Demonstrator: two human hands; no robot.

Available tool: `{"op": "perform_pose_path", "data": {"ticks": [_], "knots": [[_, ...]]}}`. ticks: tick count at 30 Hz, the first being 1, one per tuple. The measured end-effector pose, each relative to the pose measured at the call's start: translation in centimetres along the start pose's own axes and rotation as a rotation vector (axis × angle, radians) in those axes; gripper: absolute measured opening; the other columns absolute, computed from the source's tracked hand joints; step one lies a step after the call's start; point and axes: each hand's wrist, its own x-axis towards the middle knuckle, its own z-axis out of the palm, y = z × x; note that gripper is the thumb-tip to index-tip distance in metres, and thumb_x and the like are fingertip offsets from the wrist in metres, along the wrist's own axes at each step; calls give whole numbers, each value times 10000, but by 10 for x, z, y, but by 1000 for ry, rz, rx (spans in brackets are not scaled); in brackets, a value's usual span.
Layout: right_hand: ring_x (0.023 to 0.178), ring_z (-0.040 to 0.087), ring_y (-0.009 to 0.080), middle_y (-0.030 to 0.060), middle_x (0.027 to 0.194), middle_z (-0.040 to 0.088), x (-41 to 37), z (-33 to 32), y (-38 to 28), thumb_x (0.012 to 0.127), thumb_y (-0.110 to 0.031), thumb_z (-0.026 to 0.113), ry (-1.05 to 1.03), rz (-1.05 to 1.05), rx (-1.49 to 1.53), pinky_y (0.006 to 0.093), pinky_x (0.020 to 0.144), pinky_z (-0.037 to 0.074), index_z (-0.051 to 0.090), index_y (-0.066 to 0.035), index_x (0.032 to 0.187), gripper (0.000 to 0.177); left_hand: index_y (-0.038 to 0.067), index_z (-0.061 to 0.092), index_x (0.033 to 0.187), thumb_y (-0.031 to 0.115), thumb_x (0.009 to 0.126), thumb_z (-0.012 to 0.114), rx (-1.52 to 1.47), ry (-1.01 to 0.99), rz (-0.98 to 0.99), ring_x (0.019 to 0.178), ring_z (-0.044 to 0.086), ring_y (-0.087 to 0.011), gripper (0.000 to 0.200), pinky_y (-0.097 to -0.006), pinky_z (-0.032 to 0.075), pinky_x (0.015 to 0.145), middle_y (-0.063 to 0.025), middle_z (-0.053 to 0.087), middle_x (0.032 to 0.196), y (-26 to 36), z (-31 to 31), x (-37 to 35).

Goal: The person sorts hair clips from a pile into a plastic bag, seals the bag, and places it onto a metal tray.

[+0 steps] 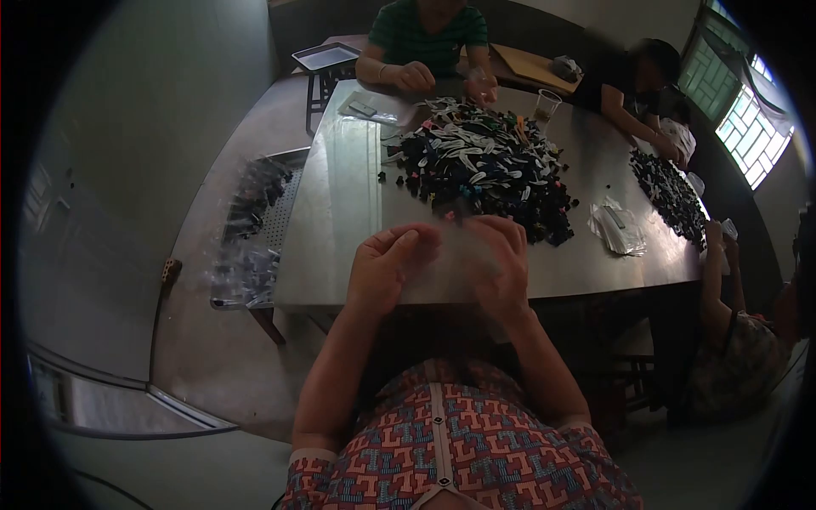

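My left hand (pixel 382 268) is over the near edge of the metal table, fingers curled together and thumb on top. Opposite it, my right hand (pixel 506 268) is bent inward and closed, its fingers smeared by motion. A pale, see-through blur lies between the two hands, and I cannot tell what they hold. Close to the right fingertips is a small dark piece with a pink spot (pixel 450 215). Just beyond both hands spreads a large pile of small black and white pieces (pixel 484 161), with a few orange, pink and blue ones among them.
Clear bags (pixel 618 228) lie right of the pile, others (pixel 374 109) at far left. A plastic cup (pixel 546 105) stands behind. One person (pixel 429 42) sits opposite; others work at a second pile (pixel 669 195) on the right. A tray (pixel 293 161) of filled bags stands left, below the table (pixel 340 204).
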Motion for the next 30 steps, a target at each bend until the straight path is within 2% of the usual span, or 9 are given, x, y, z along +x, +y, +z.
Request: {"op": "perform_pose_path", "data": {"ticks": [4, 6, 7, 9, 15, 23, 26, 28, 30], "knots": [[1107, 554, 282, 106, 1218, 616, -6, 3, 10, 832, -118, 737, 72, 157, 93, 399, 993, 396, 651, -81, 1234, 413, -47, 659, 1171, 116, 1030, 556, 5, -5, 21, 1076, 694, -282, 239, -447, 556, 999, -179, 704, 1154, 0, 1, -1], [1025, 606, 197, 88, 1179, 654, -1, 4, 9, 886, -144, 721, 23, 370, 232, 329, 925, 456, 640, -68, 1263, 393, -46, 660, 1170, 118, 1029, 558, 6, -14, 31, 1077, 694, -282, 239, -447, 557, 999, -182, 705, 1154, 0, 1, -2], [1025, 606, 197, 88, 1179, 654, -1, 7, 12, 886, -144, 721, 25, 373, 233, 329, 925, 456, 640, -68, 1263, 393, -45, 660, 1169, 120, 1029, 561, 7, -23, 40, 1078, 694, -282, 238, -447, 558, 999, -184, 706, 1153, 0, 2, -3], [955, 632, 104, 53, 1101, 701, 0, 12, 19, 929, -167, 711, -168, 653, 631, 273, 839, 502, 666, -41, 1224, 324, -44, 660, 1169, 120, 1027, 564, 20, -25, 50, 1077, 694, -281, 237, -445, 559, 998, -184, 707, 1152, -1, 1, -3], [912, 671, 91, 58, 973, 745, 5, 11, 9, 961, -113, 670, -244, 665, 611, 242, 815, 524, 722, 3, 1108, 194, -42, 660, 1169, 120, 1023, 573, 32, -51, 48, 1088, 688, -275, 235, -441, 561, 999, -181, 703, 1151, -1, -1, -3], [849, 678, 104, 65, 927, 745, 20, -9, 13, 931, -119, 704, -367, 609, 471, 256, 778, 535, 730, 24, 1062, 195, -41, 655, 1191, 104, 1010, 587, 36, -61, 29, 1080, 691, -270, 241, -441, 555, 1006, -170, 705, 1154, 10, 7, -13], [809, 671, 111, 70, 892, 738, 37, -26, 6, 919, -122, 707, -476, 518, 338, 274, 747, 532, 742, 11, 1027, 174, -40, 651, 1206, 105, 995, 610, 213, -46, 3, 1074, 694, -258, 259, -411, 554, 999, -156, 712, 1140, 28, 4, -12], [789, 667, 116, 73, 874, 733, 41, -32, 1, 915, -124, 706, -525, 481, 278, 284, 729, 529, 748, 2, 1008, 161, -38, 657, 1205, 115, 979, 641, 569, -209, -66, 1062, 692, -209, 273, -350, 551, 966, -138, 720, 1136, 49, 9, -13], [765, 670, 125, 81, 854, 727, 43, -35, 0, 900, -136, 718, -558, 451, 287, 292, 696, 523, 757, -20, 987, 151, -40, 666, 1197, 117, 973, 653, 678, -261, -90, 1052, 688, -182, 274, -325, 546, 947, -128, 726, 1125, 54, 16, -10]]}}
